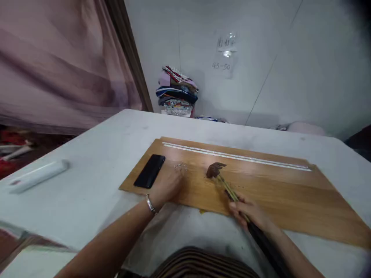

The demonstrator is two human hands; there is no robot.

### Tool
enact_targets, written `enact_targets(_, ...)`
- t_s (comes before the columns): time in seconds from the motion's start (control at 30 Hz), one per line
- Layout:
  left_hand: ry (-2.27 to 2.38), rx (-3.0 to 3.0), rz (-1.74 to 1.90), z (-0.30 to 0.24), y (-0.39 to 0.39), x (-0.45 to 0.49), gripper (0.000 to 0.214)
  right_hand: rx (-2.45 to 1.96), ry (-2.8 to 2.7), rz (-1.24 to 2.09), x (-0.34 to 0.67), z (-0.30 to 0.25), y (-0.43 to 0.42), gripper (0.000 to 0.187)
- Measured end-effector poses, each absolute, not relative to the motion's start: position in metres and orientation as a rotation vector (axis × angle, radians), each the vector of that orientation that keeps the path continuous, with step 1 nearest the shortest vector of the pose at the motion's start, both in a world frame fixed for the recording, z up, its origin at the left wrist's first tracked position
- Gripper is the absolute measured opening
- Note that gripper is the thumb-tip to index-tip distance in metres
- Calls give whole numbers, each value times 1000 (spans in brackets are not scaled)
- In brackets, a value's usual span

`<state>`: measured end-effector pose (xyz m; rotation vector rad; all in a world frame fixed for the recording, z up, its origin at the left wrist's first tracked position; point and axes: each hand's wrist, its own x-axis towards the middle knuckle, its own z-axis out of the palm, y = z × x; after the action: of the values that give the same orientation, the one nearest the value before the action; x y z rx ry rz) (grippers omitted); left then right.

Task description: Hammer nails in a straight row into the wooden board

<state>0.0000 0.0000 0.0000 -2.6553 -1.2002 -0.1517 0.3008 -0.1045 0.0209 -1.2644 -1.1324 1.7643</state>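
My right hand (246, 210) is wrapped round the handle of a claw hammer (224, 183), whose dark, rusty head rests on or just above the wooden board (269, 193). At the left part of the board, my left hand (171, 183) is lowered with its fingers curled in; whatever they hold is hidden. Several small metal nails (181, 166) lie just beyond its knuckles. To the left of that hand, a black smartphone (150, 171) lies flat on the board. Two thin silvery strips (232, 156) run along the board's far side.
Under the board is a white-covered table (95, 154), with a white cylindrical object (39, 175) at its left. Folded clothes (177, 92) are stacked at the back against the pale wall. A pink curtain (58, 58) hangs at the left; paper notes (224, 54) are taped to the wall.
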Motion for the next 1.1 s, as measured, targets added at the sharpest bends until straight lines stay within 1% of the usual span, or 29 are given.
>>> enact_targets(0.13, -1306, -2667, -150, 2, 1, 6, 35, -1245, -1165, 1759, 296, 22, -105, 47)
enact_targets(0.4, -1450, -2739, -119, 13, 4, 15, 34, -1218, -1123, 1768, 299, 26, -106, 55)
enact_targets(0.53, -1596, -2765, -56, 21, 4, 15, 29, -1242, -1125, 1745, 301, 27, -108, 55)
enact_targets(0.67, -1709, -2731, -103, 29, 4, 15, 28, -1276, -1150, 1761, 302, 28, -110, 58)
enact_targets(0.77, -1725, -2750, -103, 32, 4, 15, 28, -1294, -1143, 1768, 300, 28, -111, 58)
enact_targets(0.93, -1699, -2734, 85, 33, 5, 19, 29, -1294, -1149, 1764, 297, 26, -110, 57)
enact_targets(1.1, -1608, -2754, 1, 31, 5, 23, 25, -1284, -1135, 1770, 297, 29, -109, 57)
